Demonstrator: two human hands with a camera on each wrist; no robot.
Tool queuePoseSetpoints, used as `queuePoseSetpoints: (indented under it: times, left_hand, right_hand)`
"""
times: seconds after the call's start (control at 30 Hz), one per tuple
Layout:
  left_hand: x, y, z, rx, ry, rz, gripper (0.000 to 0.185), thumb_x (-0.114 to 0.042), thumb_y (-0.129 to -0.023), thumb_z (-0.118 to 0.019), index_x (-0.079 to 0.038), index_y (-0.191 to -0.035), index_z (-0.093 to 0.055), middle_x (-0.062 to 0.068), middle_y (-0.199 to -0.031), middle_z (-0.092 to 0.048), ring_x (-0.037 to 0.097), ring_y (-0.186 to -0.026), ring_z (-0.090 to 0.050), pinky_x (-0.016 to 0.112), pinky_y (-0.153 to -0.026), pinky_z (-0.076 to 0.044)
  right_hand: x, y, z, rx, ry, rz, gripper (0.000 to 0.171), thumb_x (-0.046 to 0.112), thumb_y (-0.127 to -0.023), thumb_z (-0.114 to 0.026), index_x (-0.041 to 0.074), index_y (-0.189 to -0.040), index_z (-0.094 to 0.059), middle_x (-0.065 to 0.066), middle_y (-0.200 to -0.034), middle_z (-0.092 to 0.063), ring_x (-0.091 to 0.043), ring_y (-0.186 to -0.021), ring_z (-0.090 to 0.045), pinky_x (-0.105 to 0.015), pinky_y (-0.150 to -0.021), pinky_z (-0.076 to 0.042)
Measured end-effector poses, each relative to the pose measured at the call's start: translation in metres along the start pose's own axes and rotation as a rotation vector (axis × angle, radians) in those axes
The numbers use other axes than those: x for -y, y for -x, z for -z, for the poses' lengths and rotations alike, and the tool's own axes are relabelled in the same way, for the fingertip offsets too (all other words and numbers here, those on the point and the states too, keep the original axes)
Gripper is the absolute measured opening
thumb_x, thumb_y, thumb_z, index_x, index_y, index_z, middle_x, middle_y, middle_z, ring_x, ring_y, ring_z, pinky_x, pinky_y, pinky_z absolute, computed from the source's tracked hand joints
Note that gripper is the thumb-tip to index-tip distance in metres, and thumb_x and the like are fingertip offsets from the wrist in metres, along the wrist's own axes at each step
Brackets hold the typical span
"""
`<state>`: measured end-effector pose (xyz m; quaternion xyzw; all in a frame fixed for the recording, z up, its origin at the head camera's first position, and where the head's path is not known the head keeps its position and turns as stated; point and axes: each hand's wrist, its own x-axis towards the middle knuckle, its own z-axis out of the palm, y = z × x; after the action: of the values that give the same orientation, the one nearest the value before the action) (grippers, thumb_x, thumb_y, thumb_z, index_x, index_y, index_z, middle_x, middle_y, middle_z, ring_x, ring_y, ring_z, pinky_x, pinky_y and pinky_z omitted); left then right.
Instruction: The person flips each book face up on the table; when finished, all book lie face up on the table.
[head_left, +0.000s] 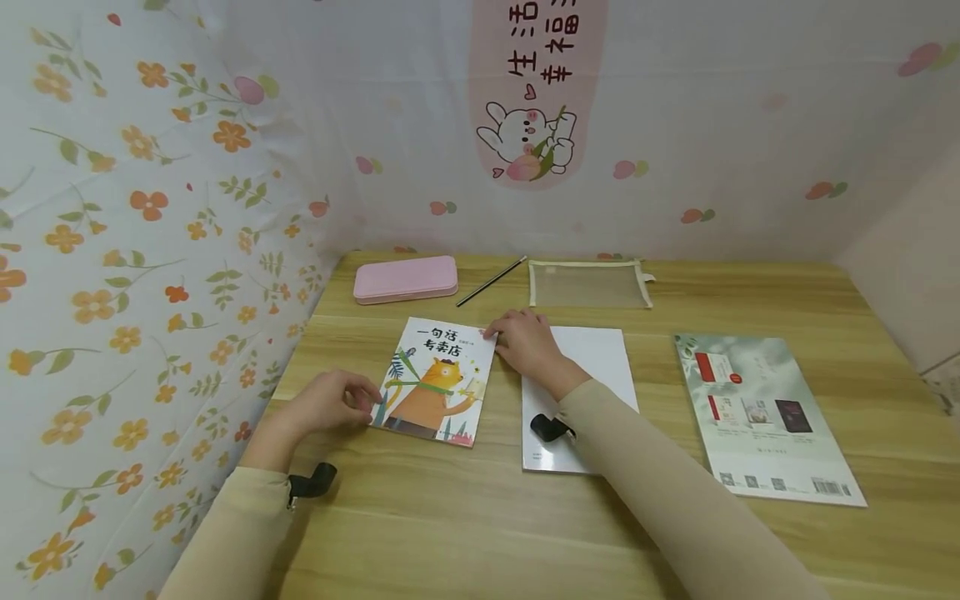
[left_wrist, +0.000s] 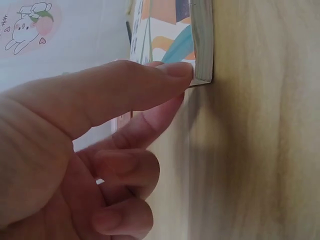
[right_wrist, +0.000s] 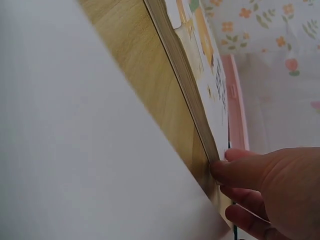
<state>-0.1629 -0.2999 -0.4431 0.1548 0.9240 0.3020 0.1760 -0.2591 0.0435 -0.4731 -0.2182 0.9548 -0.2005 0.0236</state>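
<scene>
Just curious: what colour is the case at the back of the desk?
Pink; the case shows best in the head view.

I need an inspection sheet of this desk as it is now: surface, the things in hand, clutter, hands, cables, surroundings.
Surface: light wooden desk, flat, grain visible.
Things in hand: illustrated paperback book with an orange cat cover, lying flat.
Clutter: white book under the right forearm; grey-green magazine; pink pencil case; dark pencil; clear mesh pouch.
Hands: left hand touches the cat book's near left corner; right hand touches its far right corner.
Cables: nothing seen.
Surroundings: floral cloth on the left, rabbit-print cloth behind.
</scene>
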Motion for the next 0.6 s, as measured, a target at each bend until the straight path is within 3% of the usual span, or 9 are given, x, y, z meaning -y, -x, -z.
queuePoseSetpoints:
  times: [0.17,0.4,0.6]
  left_hand:
    - [-0.001,0.0,-0.005,-0.017,0.016,-0.001,0.023,-0.004,-0.081,-0.085,-0.009,-0.102,-0.076,0.002,-0.087,-0.073,0.013,-0.079,-0.065,0.031,-0.074,-0.054]
    - [-0.004,0.0,-0.011,0.013,0.044,-0.012,0.024,-0.007,-0.08,-0.087,-0.01,-0.1,-0.075,-0.001,-0.082,-0.071,0.013,-0.08,-0.065,0.034,-0.077,-0.055]
    - [-0.008,0.004,-0.006,-0.019,0.014,-0.01,0.014,-0.007,-0.086,-0.08,-0.011,-0.1,-0.078,-0.003,-0.083,-0.071,0.013,-0.072,-0.06,0.028,-0.07,-0.05]
  right_hand:
    - [0.001,-0.004,-0.002,0.003,-0.02,0.004,0.026,0.017,-0.096,-0.074,0.023,-0.121,-0.076,-0.006,-0.139,-0.065,-0.034,-0.132,-0.052,-0.058,-0.111,-0.035]
    - [-0.002,-0.003,-0.002,0.024,-0.058,0.036,0.033,0.017,-0.097,-0.072,0.02,-0.13,-0.073,-0.006,-0.147,-0.06,-0.035,-0.136,-0.048,-0.058,-0.11,-0.033]
    - [-0.008,0.009,0.0,0.005,-0.115,0.079,0.048,0.02,-0.098,-0.071,0.016,-0.145,-0.06,-0.013,-0.161,-0.044,-0.041,-0.148,-0.036,-0.066,-0.117,-0.028]
